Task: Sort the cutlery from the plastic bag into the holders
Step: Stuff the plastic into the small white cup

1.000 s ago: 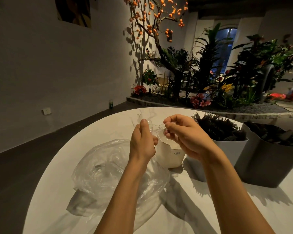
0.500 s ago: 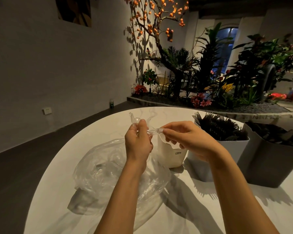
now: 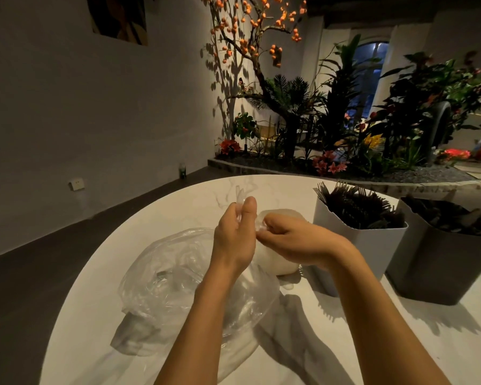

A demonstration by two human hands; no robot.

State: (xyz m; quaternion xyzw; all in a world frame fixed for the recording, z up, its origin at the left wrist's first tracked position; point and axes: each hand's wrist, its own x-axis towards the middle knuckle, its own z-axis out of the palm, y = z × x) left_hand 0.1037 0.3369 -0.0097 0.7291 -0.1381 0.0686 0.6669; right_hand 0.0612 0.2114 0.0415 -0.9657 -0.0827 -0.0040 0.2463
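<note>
Left hand point(image 3: 233, 234) pinches clear cutlery point(image 3: 239, 196); right hand point(image 3: 295, 240) pinches another clear piece over white holder point(image 3: 278, 263). Plastic bag point(image 3: 178, 276) near counter point(image 3: 400, 343) left edge; front stays bare.

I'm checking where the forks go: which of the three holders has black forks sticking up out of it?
The middle holder, light grey, between the small white holder by the hands and the dark grey holder at far right.

blocked right: fork holder point(image 3: 372, 245), grey holder point(image 3: 433, 270) | blocked left: plastic bag point(image 3: 178, 279) | open: far table point(image 3: 275, 187)
</note>
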